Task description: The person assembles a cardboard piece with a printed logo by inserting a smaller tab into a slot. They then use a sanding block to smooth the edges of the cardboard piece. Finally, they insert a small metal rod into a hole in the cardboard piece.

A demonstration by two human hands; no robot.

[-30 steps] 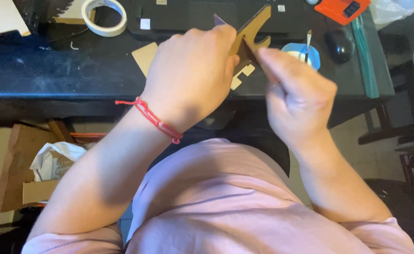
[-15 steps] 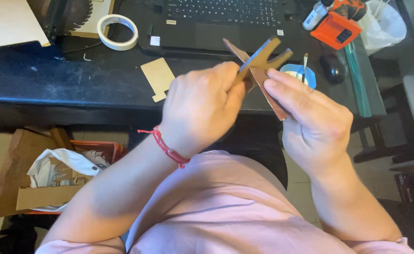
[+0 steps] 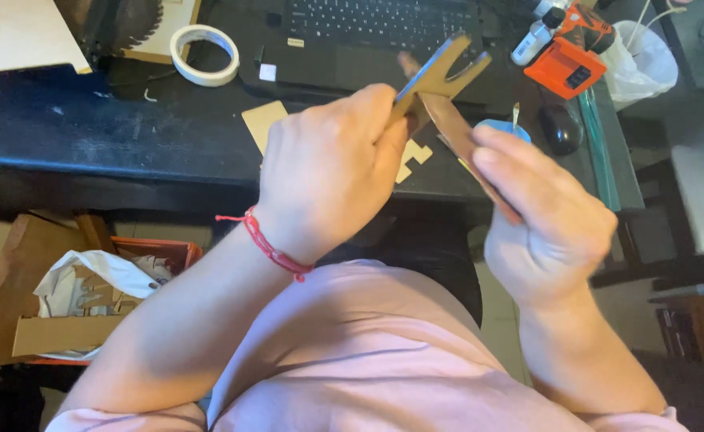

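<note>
Both hands raised since earlier | left hand [image 3: 328, 172] grips forked cardboard piece [image 3: 440, 68] | right hand [image 3: 548, 228] clamps flat strip [image 3: 456, 132] | step: slotting; next: align slot.

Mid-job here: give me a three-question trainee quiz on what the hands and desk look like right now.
1. True or false: both hands grip flat cardboard pieces.
2. Which wrist wears the red string bracelet?
3. The masking tape roll lies: A) in the box under the desk, B) on the desk left of the laptop, C) on the mouse.

Key:
1. True: left hand holds the forked cardboard piece; right hand holds the flat cardboard strip.
2. Left; red string bracelet.
3. B: masking tape roll, laptop.
</note>
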